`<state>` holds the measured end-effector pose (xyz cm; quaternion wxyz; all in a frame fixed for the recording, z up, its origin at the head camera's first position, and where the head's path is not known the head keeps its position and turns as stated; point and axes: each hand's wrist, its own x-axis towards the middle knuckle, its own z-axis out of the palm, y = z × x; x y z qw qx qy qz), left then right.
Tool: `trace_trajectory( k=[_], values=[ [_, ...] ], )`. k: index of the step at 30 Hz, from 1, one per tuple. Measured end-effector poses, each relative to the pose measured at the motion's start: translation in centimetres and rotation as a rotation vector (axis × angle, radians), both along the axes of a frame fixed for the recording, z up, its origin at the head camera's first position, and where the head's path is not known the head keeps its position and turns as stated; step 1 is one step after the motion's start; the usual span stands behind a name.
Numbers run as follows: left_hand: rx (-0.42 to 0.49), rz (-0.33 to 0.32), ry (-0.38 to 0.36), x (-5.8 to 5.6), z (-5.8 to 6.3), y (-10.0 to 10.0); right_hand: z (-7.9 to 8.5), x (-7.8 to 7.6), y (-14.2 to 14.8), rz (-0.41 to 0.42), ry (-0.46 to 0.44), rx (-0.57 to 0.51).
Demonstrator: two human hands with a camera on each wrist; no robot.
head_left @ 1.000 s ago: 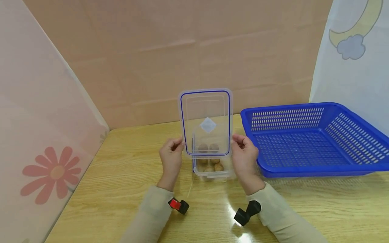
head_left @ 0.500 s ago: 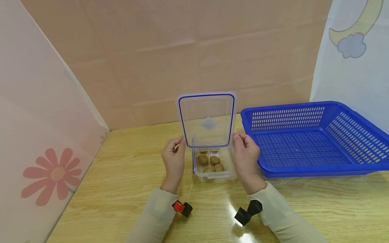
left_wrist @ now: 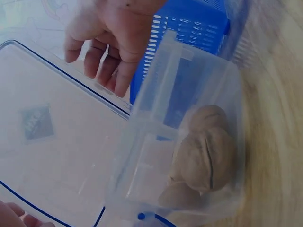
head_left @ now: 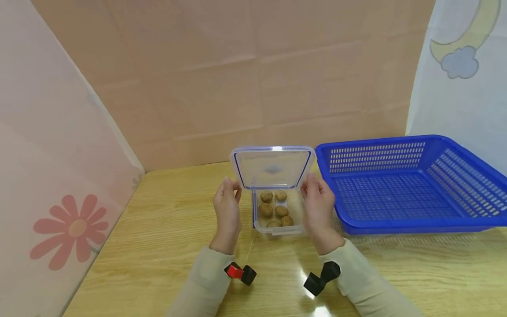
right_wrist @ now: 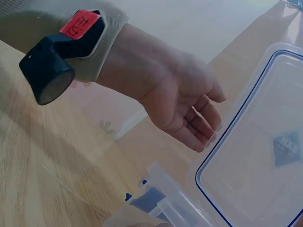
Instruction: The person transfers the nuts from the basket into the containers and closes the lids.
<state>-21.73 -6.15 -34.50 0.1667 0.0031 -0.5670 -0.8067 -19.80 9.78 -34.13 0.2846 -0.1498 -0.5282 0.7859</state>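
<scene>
A clear plastic lid (head_left: 273, 158) with a blue seal hangs tilted back over the rear of a clear food container (head_left: 279, 230). Several walnuts (head_left: 266, 210) lie inside that container on the table. My left hand (head_left: 227, 211) holds the lid's left edge near its front corner; the right wrist view shows its fingers curled at the rim. On the opposite edge, my right hand (head_left: 318, 202) grips the lid, its thumb side toward the rim. A pale diamond label (left_wrist: 37, 124) shows through the lid.
A big blue perforated basket (head_left: 380, 224) stands right of the container, close to my right hand. The wooden table (head_left: 166, 246) runs up to a tan backdrop (head_left: 190, 88), with patterned cloth walls on both sides.
The lid has tipped from nearly upright to a flatter backward slant, its top edge dropping. More walnuts now show below it. Both hands have turned with it; the container and basket stay put.
</scene>
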Motion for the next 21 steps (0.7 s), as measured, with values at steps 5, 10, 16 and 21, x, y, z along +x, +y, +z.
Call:
trace_trajectory(
  k=[5,10,16,21],
  values=[
    [0.026,0.023,-0.035,0.0,0.6,0.2,0.0,-0.1,-0.1,-0.003,0.042,-0.04],
    [0.065,0.001,-0.037,-0.2,0.7,-0.2,0.1,-0.2,0.0,0.028,0.088,-0.103],
    [0.029,-0.059,-0.064,-0.2,0.9,-1.2,0.4,0.2,0.6,0.101,0.023,-0.106],
    [0.013,-0.029,-0.103,-0.1,0.9,-1.4,0.8,0.9,0.8,0.13,-0.057,0.008]
  ],
)
